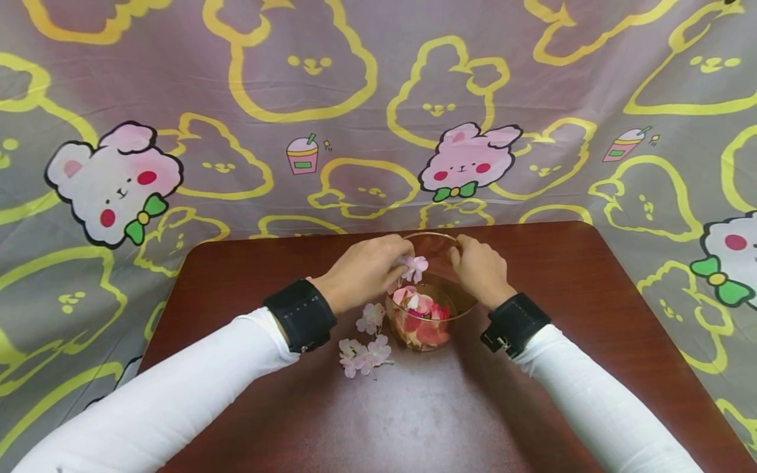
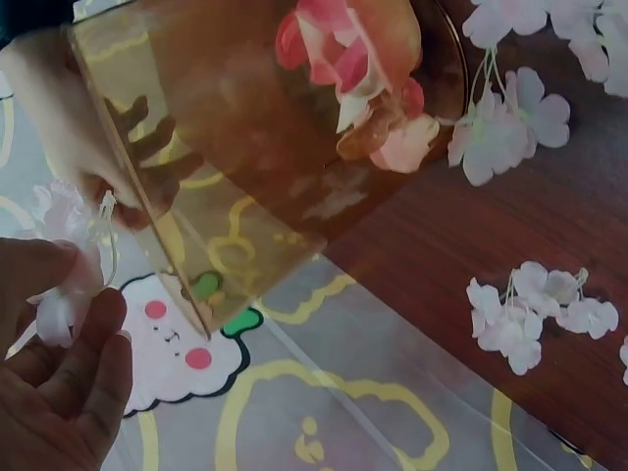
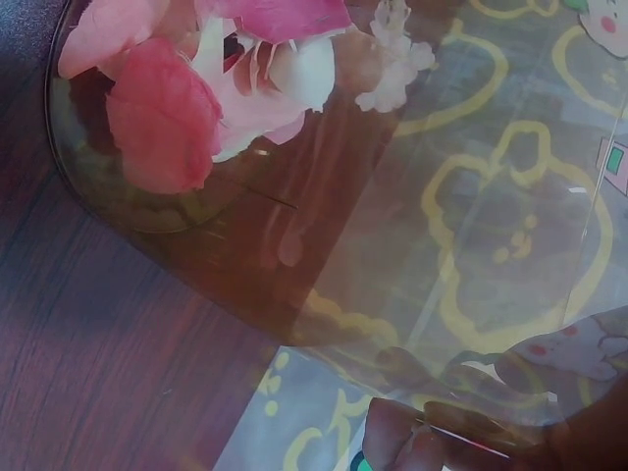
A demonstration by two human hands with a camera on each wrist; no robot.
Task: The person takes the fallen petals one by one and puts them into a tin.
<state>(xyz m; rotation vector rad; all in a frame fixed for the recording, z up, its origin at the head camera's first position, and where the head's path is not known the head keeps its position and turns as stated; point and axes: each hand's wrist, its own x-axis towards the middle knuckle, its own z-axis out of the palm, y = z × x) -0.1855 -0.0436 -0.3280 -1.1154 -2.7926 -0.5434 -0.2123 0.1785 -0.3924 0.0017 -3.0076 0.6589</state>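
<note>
A clear amber glass bowl point(image 1: 457, 294) stands on the table, with pink, red and cream petals and flower heads point(image 1: 421, 318) heaped in its bottom. At its left rim, my left hand point(image 1: 371, 266) pinches a small pale pink blossom sprig point(image 2: 64, 294) between thumb and fingers. On the opposite side my right hand point(image 1: 481, 270) grips the bowl's rim; the right wrist view shows its fingertips point(image 3: 392, 432) at the glass edge. Left of the bowl lie more pale pink blossom sprigs point(image 1: 365, 357), one of them point(image 1: 371, 318) close to the glass.
The dark red-brown wooden table point(image 1: 550, 276) has rounded back corners and a glossy patch of reflected light in front. A grey cloth point(image 1: 367, 138) with yellow outlines and rabbit faces hangs behind and beside it.
</note>
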